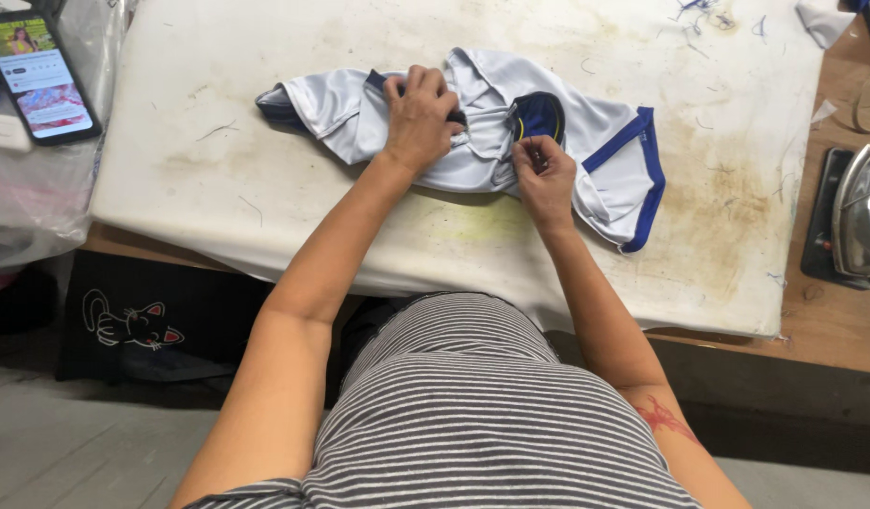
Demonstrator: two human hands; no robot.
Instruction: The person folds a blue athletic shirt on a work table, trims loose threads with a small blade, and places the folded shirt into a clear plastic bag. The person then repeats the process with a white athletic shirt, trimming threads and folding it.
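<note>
On the stained tabletop, a crumpled white shirt with blue trim; left hand grips its fabric, right hand pinches, perhaps, a seam.

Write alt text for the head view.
Seen from above, a person's left hand and right hand grip a crumpled white garment with blue trim on a stained white padded table. A phone lies far left, an iron far right.

A garment workshop: a stained, padded pressing board strewn with thread snippets fills the frame's centre, an iron resting at the right edge
</note>
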